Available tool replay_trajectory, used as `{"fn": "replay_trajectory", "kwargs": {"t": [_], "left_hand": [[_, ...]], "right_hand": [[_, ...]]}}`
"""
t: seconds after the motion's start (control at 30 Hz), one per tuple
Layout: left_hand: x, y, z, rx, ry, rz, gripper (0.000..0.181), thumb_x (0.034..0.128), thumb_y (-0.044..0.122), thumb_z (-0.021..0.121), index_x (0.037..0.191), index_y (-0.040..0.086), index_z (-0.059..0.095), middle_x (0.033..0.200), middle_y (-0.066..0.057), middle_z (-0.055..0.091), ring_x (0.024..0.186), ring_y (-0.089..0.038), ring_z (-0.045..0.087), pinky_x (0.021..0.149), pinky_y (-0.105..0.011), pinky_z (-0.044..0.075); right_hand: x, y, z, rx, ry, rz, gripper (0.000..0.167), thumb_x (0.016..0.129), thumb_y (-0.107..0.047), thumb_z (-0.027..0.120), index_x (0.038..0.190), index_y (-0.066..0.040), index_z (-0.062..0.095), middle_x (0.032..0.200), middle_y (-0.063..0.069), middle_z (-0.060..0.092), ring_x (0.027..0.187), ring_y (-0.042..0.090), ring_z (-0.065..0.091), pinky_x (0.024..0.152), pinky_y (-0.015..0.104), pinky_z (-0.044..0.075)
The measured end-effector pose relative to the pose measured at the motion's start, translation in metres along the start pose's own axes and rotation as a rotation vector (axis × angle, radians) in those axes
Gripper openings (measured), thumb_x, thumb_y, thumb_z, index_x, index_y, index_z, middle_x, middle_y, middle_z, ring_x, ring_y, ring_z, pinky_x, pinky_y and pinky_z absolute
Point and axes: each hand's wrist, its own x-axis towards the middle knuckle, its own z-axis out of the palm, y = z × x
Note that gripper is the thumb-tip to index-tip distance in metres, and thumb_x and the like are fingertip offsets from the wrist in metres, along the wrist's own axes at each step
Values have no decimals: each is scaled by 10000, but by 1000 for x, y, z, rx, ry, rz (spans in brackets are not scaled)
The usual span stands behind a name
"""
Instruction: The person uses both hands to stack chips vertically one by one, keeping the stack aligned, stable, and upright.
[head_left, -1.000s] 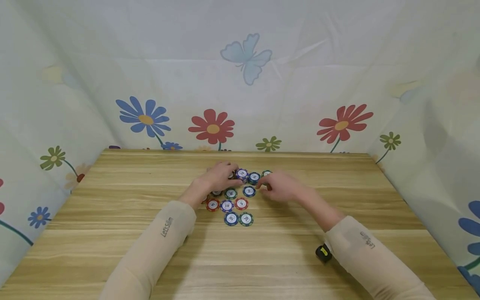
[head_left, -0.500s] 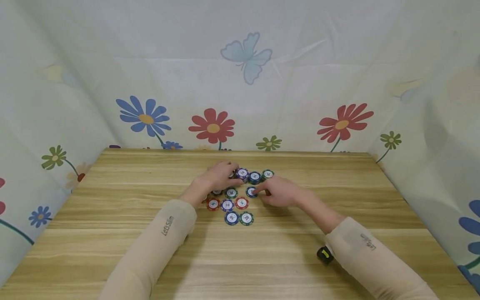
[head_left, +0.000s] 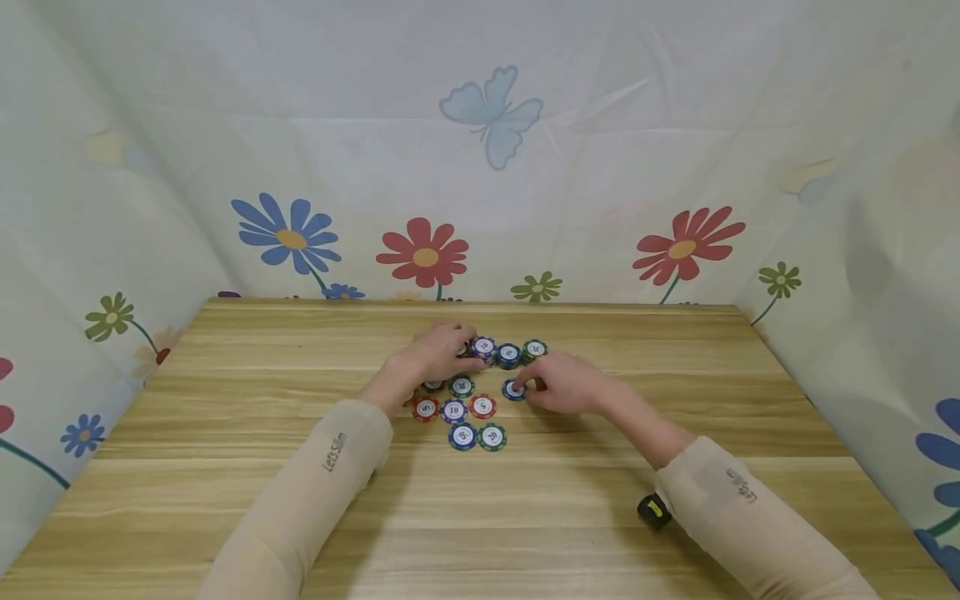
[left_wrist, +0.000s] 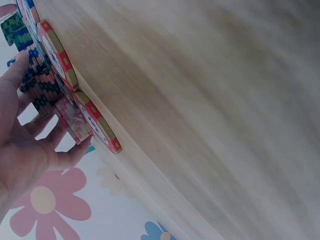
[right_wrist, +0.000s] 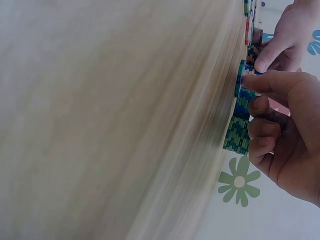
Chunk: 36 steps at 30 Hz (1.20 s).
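Poker chips lie on the wooden table, some flat and some stacked in a row. My left hand [head_left: 435, 357] spans the row's left part, its thumb before the purple stack [head_left: 483, 347]. In the left wrist view its fingers reach behind the stacks, and one fingertip meets the red stack [left_wrist: 75, 124]. My right hand [head_left: 568, 383] presses its index finger on a single blue chip [head_left: 510, 394]; the other fingers are bent. Behind that chip stand a dark blue stack [head_left: 508, 357] and a green stack [head_left: 535, 348]. The left hand hides some chips.
Nearer than the stacks lie flat chips: red [head_left: 483, 406], purple [head_left: 453, 411], blue [head_left: 462, 436] and green [head_left: 492, 437]. A small black object with a yellow label [head_left: 654, 512] sits beside the right sleeve. Flowered cloth [head_left: 592, 200] stands behind the table edge.
My right index finger has come down on the blue chip, which has slid to the right and slightly nearer. The left hand has stayed in place at the stacks.
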Motion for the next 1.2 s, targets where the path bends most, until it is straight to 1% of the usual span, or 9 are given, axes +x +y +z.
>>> {"fn": "replay_trajectory", "kwargs": {"t": [0.1,0.23,0.43,0.57,0.73,0.9,1.03,1.2], "left_hand": [[0,0,0,-2,-1,-1,634,988,521,643,1479,141,516,1489,-130,498,1371,-332,437,1106,-628,337],[0,0,0,-10,-6,-9,642,985,529,641,1485,149,510,1501,-128,487,1375,-329,432,1112,-630,328],[1,-1,1,-6,-4,-7,624,984,535,637,1468,158,525,1484,-118,500,1356,-321,446,1106,-624,341],[1,-1,1,-3,1,-2,617,985,530,639,1461,154,531,1468,-118,511,1344,-317,458,1103,-612,351],[-1,0,0,-11,5,-8,612,982,520,649,1457,150,534,1449,-121,520,1324,-315,463,1104,-614,347],[-1,-1,1,-7,12,-8,617,982,523,646,1460,150,532,1444,-119,521,1314,-315,467,1102,-621,345],[0,-2,1,-2,11,-2,631,982,529,645,1470,146,527,1457,-126,515,1333,-325,460,1101,-623,346],[0,-3,1,-3,8,9,624,987,524,643,1467,141,530,1456,-129,516,1336,-328,461,1098,-616,355]], "right_hand": [[-1,0,-1,6,13,20,272,953,-164,734,1217,-99,741,726,-69,594,615,93,510,575,284,428],[0,-2,-1,7,15,41,377,925,-194,773,1271,-64,699,706,-57,585,599,104,513,563,295,426],[4,-5,0,-17,-1,78,370,920,-216,789,1240,-47,712,733,-56,596,628,109,536,581,297,445],[5,-5,1,-11,-1,100,366,912,-210,793,1222,-33,711,731,-56,605,628,108,555,586,297,460],[7,-4,3,-15,-3,102,370,900,-210,788,1212,-26,709,694,-55,598,589,108,547,553,296,443],[8,-4,5,-52,-1,105,392,875,-233,788,1196,-26,702,689,-60,594,594,109,545,546,297,443],[8,-4,6,-64,23,93,394,864,-251,773,1174,-24,686,675,-62,584,590,105,537,543,298,442],[7,-4,3,-13,94,87,393,869,-245,760,1166,-11,652,667,-49,580,564,111,527,525,305,437]]}}
